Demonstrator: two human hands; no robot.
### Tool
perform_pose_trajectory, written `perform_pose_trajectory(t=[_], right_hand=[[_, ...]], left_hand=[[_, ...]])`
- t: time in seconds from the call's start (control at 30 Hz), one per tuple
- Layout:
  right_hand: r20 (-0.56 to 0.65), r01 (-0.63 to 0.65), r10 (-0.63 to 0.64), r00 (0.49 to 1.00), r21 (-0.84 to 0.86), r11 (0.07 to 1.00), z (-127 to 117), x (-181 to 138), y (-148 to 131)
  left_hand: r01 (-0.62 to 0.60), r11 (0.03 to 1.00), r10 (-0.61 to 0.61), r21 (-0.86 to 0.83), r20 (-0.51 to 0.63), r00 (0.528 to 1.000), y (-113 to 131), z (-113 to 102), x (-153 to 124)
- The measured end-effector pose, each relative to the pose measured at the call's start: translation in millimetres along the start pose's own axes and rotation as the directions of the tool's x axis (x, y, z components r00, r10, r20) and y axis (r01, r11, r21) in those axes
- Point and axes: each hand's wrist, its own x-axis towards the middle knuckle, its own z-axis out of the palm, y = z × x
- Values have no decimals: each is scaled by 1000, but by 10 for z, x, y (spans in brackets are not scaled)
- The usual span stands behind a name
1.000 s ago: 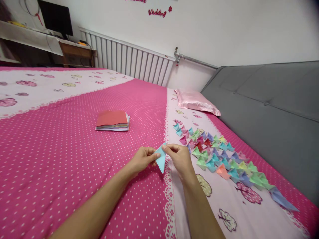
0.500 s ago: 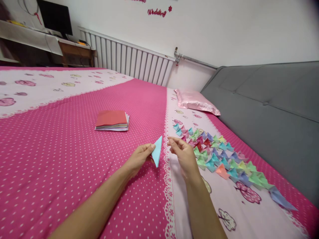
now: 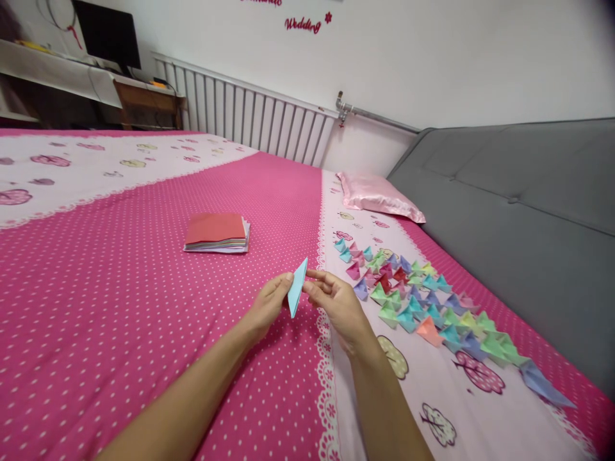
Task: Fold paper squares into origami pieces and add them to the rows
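My left hand (image 3: 268,303) pinches a folded light-blue paper triangle (image 3: 296,287) and holds it upright above the pink dotted bedspread (image 3: 120,288). My right hand (image 3: 336,304) is at the triangle's right side, its fingertips touching or almost touching the paper with fingers partly curled. A stack of coloured paper sheets (image 3: 217,232) with a red sheet on top lies further away on the bed. To the right, several small folded paper pieces (image 3: 418,301) in mixed colours lie in rows on the pale strip of the bedspread.
A pink satin pillow (image 3: 377,195) rests near the grey padded headboard (image 3: 528,211) on the right. A white radiator (image 3: 250,118) lines the wall behind the bed. A desk with a dark monitor (image 3: 108,35) stands at the far left.
My right hand let go of the blue triangle, drew slightly apart, then came back to its side. My left hand turned the triangle more edge-on and raised it a little.
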Motion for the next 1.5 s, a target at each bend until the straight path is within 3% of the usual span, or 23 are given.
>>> perform_pose_trajectory(t=[0.4, 0.9, 1.17, 1.5], right_hand=[[-107, -3, 5, 994, 20, 1000, 4, -2, -20], [-79, -74, 88, 993, 163, 984, -3, 19, 19], [-63, -5, 9, 998, 64, 998, 34, -5, 10], [-39, 2, -3, 999, -29, 1000, 65, -20, 33]], left_hand=[[-52, 996, 52, 77, 4, 999, 16, 22, -13], [-88, 989, 88, 119, 11, 996, 4, 22, -3], [-147, 960, 146, 238, 25, 989, -31, 13, 0], [-102, 985, 108, 136, -34, 994, 3, 44, -17]])
